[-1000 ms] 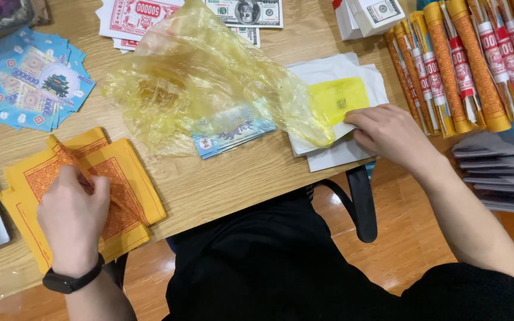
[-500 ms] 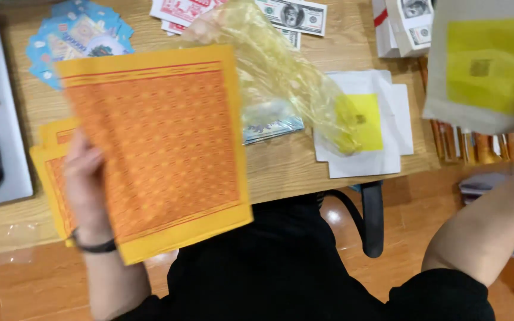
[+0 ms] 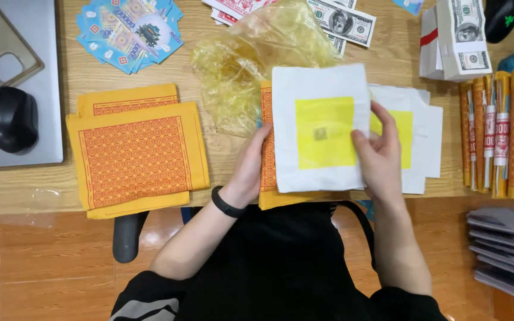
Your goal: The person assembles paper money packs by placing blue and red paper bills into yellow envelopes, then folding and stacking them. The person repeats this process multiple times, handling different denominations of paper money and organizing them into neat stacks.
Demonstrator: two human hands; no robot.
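Both hands hold a small stack in front of me at the table's near edge. On top is a white paper sheet [image 3: 319, 128] with a yellow square in its middle; under it lies an orange patterned sheet [image 3: 266, 137] with yellow borders. My left hand [image 3: 250, 166] grips the stack's left side, thumb on the orange sheet. My right hand [image 3: 379, 157] pinches the white sheet's right edge. A pile of the same orange sheets [image 3: 135, 154] lies to the left. More white sheets with yellow squares [image 3: 417, 137] lie to the right, partly under my right hand.
A crumpled yellow plastic bag [image 3: 251, 65] sits behind the stack. Blue printed notes [image 3: 129, 32], banknote-style paper [image 3: 343, 21] and a banded bundle [image 3: 456, 38] line the far side. Orange paper rolls [image 3: 501, 131] stand at right. A black mouse [image 3: 8, 119] rests on a laptop [image 3: 43, 89].
Both hands lifted a sheet each, the left an orange one, the right a white one, then brought them together. The white sheet now lies over the orange one in front of me.
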